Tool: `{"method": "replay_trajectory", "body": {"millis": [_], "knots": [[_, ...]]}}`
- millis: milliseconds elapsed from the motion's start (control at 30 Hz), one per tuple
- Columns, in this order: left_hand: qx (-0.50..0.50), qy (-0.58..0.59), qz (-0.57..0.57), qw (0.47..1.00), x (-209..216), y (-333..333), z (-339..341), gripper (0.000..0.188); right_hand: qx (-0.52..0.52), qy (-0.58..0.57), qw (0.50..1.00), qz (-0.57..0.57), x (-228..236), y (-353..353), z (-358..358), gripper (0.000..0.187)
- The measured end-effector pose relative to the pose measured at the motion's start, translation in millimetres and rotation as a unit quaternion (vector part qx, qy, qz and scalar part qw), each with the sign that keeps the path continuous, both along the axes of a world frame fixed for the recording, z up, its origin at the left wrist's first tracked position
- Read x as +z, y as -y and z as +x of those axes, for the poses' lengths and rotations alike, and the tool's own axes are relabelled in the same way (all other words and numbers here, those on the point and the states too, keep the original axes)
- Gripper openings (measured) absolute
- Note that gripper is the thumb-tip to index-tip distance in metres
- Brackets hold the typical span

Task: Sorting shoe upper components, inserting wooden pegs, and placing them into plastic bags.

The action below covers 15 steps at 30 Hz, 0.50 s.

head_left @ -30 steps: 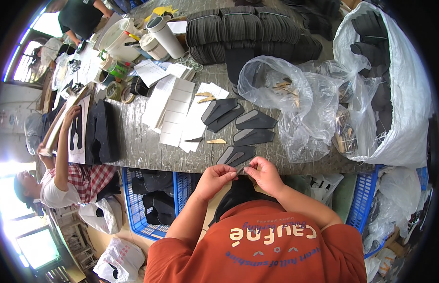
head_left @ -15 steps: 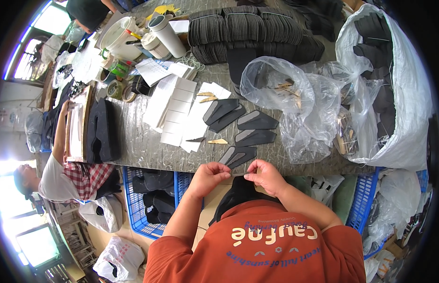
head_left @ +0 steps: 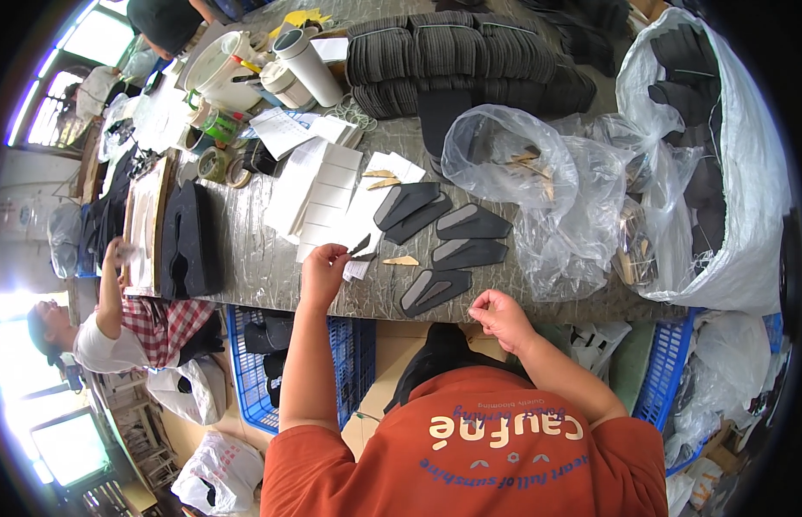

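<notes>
A long grey worktable (head_left: pixel 272 258) runs across the view, crowded with material. At its right end slumps a big white sack (head_left: pixel 728 172) of dark pieces, with a crumpled clear plastic bag (head_left: pixel 539 181) beside it holding a few tan slivers. At the far edge sits a tall stack of black insoles (head_left: pixel 453 52), and nearer the middle lies a spread of white paper sheets (head_left: pixel 323 185). Just right of those sheets, five dark grey insole pieces (head_left: pixel 457 241) lie fanned near the table's front edge. The person's left hand (head_left: pixel 325 267) is raised over that edge, fingers pinched closed on a small white paper slip (head_left: pixel 356 270), which hangs just left of a small tan wedge (head_left: pixel 401 260) lying on the table. The right hand (head_left: pixel 497 312) hovers below the nearest grey piece, loosely curled; whether it holds anything cannot be told. To handle the slip well, it seems best to keep the pinch light at one corner so the paper stays flat, and to steady the nearest grey piece with the other hand. The slip's surface is too small to make out, the person's lap is hidden by an orange shirt (head_left: pixel 504 448), and the table's left end bends into the rim, where another person's arm (head_left: pixel 108 293) works at a dark stack.
</notes>
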<state>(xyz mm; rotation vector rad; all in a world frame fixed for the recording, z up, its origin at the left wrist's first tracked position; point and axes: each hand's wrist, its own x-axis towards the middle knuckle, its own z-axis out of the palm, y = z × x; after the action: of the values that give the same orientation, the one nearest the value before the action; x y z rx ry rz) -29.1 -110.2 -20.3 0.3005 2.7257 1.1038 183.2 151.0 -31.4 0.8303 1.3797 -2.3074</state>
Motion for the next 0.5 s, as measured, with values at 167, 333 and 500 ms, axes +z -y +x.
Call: {"method": "replay_trajectory", "body": {"millis": [167, 333, 500], "knots": [[-0.034, 0.005, -0.014, 0.999, -4, 1, -16, 0.014, -0.013, -0.004, 1.0, -0.017, -14, -5, 4, 0.009], [-0.063, -0.004, -0.075, 0.995, 8, -7, -21, 0.016, -0.006, 0.002, 1.0, -0.004, -15, -7, 2, 0.008], [-0.043, -0.04, -0.036, 0.998, -2, -6, -21, 0.019, -0.013, 0.002, 1.0, -0.017, -15, -8, 2, 0.007]]}}
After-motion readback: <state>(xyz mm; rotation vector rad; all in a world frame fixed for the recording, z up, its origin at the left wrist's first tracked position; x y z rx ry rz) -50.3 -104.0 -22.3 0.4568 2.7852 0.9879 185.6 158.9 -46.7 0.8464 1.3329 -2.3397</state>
